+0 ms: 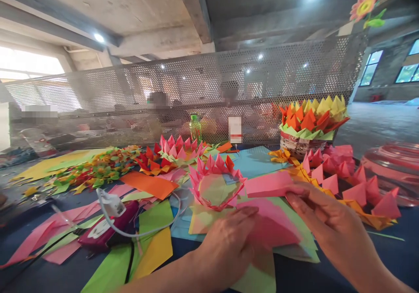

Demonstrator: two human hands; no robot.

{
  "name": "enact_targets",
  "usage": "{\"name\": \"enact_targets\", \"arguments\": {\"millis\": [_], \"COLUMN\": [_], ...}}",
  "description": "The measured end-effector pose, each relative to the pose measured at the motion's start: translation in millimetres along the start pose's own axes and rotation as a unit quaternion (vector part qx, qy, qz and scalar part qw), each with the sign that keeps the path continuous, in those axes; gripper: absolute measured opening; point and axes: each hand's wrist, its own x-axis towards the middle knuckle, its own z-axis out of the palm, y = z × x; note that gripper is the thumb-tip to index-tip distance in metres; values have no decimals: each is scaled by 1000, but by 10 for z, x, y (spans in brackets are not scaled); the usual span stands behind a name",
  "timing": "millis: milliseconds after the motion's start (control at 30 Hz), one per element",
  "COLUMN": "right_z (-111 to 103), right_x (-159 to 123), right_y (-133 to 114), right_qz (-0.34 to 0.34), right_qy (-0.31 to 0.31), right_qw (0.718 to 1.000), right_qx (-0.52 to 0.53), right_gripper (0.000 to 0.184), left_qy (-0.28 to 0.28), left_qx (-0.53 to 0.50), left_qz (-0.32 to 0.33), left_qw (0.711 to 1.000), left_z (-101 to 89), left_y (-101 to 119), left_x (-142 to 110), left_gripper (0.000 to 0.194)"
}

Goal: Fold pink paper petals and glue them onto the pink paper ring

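Note:
Between the thumb and fingers of my right hand (314,210) is the right end of a folded pink paper strip (268,184), raised just above the table. My left hand (227,240) rests palm down, fingers stretched, on a pink paper sheet (275,223) that lies over pale green sheets (301,240). Right behind my left hand stands a ring of pink folded-paper petals (212,201) with a pale green middle. More pink pointed paper pieces (347,175) sit on orange folded paper to the right of my right hand.
A purple power strip (109,227) with a white plug and cable lies left. Behind it are small coloured paper pieces (98,166). A green bottle (195,129) stands before the perforated metal screen (196,87). Stacked paper petals (310,118) fill a container at right, near clear plastic (393,170).

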Motion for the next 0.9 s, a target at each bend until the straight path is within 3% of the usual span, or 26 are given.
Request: {"name": "enact_targets", "arguments": {"millis": [133,233,367,500,600,700,900], "right_z": [9,12,29,85,138,165,165], "right_x": [-11,-28,-43,-64,-93,-115,-107], "right_y": [3,-26,-94,-161,-162,-111,-28], "right_qz": [-15,-5,5,-7,4,41,112], "right_qy": [-24,-24,-61,-134,-159,-143,-184], "right_qw": [999,1000,998,991,987,989,976], "right_qx": [-16,-11,5,27,25,10,43], "right_gripper": [17,18,19,18,17,21,29], "left_qy": [185,233,214,169,133,128,102], "left_qx": [-122,-198,-281,-468,-524,-501,-505], "left_qz": [-59,-64,-41,-54,-129,-189,-197], "left_qw": [973,950,935,866,831,835,834], "left_z": [-23,-42,-79,-106,-119,-115,-72], "left_y": [-19,-54,-64,-43,-30,-19,9], "left_x": [-51,-55,-34,6,30,30,19], "left_gripper": [29,38,59,78,69,54,43]}}
